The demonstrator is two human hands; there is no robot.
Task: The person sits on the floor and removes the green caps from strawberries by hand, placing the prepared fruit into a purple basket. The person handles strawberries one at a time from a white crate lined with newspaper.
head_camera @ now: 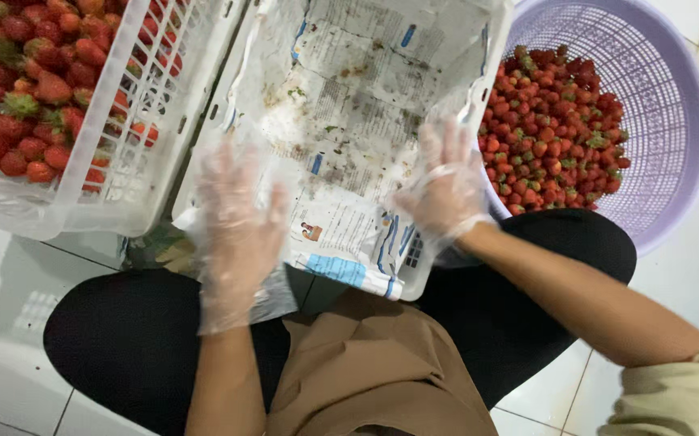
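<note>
Both hands wear loose clear plastic gloves. My left hand [239, 230] hovers with fingers spread over the near left corner of a white crate [446, 48] lined with stained newspaper [349, 121]. My right hand [445, 187] rests open on the newspaper at the crate's near right edge, fingers apart. Neither hand holds anything. The lined crate holds no strawberries, only bits of leaf and stains.
A white slotted crate [135, 182] full of red strawberries [26, 97] sits at the left. A round lilac basket [672, 137] with many strawberries [555, 129] stands at the right. My knees in black trousers and a tan apron lie below, on a white tiled floor [688, 282].
</note>
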